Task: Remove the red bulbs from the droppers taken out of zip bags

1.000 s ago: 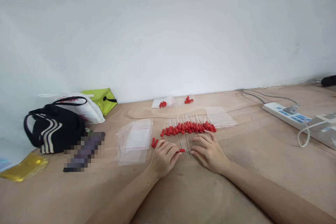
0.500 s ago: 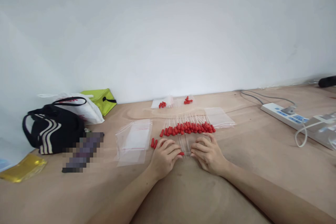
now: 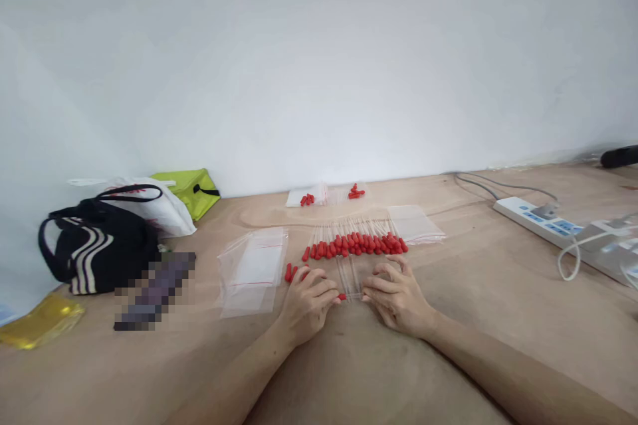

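Both hands rest on the wooden table (image 3: 473, 292), fingers curled toward each other. My left hand (image 3: 306, 302) pinches a small red cap (image 3: 341, 296) at its fingertips. My right hand (image 3: 396, 295) grips the other end of a few clear thin tubes (image 3: 349, 277) lying between the hands. Just beyond them lies a row of clear tubes with red caps (image 3: 356, 244). Two loose red caps (image 3: 289, 272) lie beside my left hand.
A pile of clear zip bags (image 3: 252, 269) lies left of my hands, another clear bag (image 3: 416, 224) at the back right. Small bags with red caps (image 3: 323, 194) sit near the wall. A black striped bag (image 3: 94, 246), white and green bags stand left. A power strip (image 3: 543, 220) lies right.
Both hands drew slightly together and toward me, fingers curling tighter on the tubes; the view shifted a little.
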